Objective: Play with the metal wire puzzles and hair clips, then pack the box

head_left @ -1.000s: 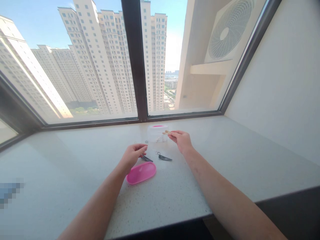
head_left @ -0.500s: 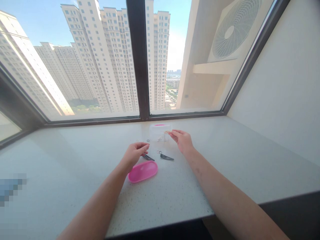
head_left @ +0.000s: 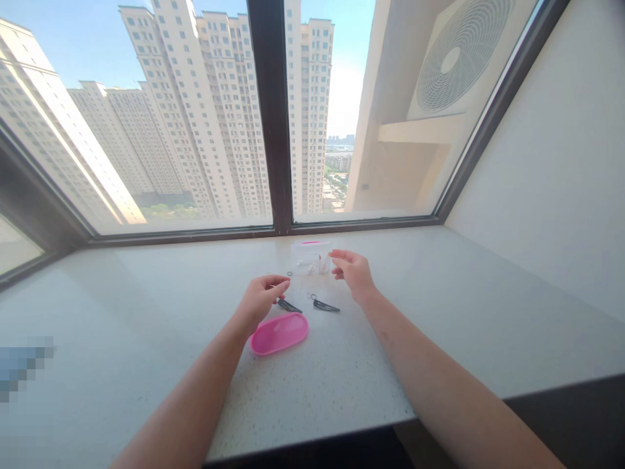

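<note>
My left hand (head_left: 263, 301) hovers over the left black hair clip (head_left: 291, 306), its thumb and index finger brought together. Whatever they may pinch is too small to make out. At the right end of a clear plastic box (head_left: 299, 266), my right hand (head_left: 355, 273) has its fingers apart. A thin tan piece shows inside the box near those fingertips. Small pale pieces also lie in the box. Between the hands rests a second black hair clip (head_left: 326, 306), with a small dark hair tie (head_left: 314, 297) just behind it. A pink oval tray (head_left: 279, 335) sits below my left hand.
Another small ring-shaped tie (head_left: 290, 273) lies left of the box. Behind the box stands the window frame (head_left: 195, 233). The pale speckled countertop (head_left: 312, 391) ends at a front edge near me, and a white wall (head_left: 547, 195) rises on the right.
My right hand's fingers have spread and let go of the thin gold-tan piece at the box, where a tan piece now shows. My left hand has barely moved.
</note>
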`<state>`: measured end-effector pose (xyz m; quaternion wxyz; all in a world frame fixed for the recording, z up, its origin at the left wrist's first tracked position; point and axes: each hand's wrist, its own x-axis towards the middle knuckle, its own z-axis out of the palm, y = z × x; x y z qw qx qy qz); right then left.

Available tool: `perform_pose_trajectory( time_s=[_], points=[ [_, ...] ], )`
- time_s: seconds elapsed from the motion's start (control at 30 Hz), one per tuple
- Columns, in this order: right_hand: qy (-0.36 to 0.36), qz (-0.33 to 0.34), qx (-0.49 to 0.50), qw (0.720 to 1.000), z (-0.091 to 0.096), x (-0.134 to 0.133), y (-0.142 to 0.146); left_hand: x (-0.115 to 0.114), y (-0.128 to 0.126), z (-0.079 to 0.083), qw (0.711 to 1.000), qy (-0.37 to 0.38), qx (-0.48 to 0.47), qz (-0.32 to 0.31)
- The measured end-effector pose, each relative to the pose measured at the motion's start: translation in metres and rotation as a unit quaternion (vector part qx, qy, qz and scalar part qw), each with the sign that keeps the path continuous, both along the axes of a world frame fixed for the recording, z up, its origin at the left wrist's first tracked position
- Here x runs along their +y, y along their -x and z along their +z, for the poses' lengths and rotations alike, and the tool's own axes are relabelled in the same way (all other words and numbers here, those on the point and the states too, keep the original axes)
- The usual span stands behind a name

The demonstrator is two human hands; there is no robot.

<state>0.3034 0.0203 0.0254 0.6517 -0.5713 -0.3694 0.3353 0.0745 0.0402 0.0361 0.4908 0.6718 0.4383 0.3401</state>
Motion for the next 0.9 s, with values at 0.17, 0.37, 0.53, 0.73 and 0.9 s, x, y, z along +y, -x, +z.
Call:
perform_pose_trajectory(
  time_s=[0.17,0.37,0.53,0.73,0.9],
  points=[
    [0.001,-0.012,-0.083,0.996,-0.001,0.000,0.001,0.003,0.004,0.000,0.994,-0.071,0.081,0.000],
    [0.039,0.086,-0.303,0.948,-0.002,-0.006,0.001,0.010,0.010,-0.007,0.953,-0.201,0.227,-0.017],
    [0.083,0.237,-0.456,0.853,0.002,-0.018,0.006,0.011,0.012,-0.011,0.953,-0.187,0.235,-0.041],
    [0.112,0.294,-0.469,0.826,0.001,-0.021,0.011,0.010,0.011,-0.013,0.947,-0.195,0.247,-0.064],
    [0.089,0.284,-0.453,0.840,0.004,-0.021,0.013,0.011,0.012,-0.010,0.943,-0.197,0.261,-0.057]
  ],
)
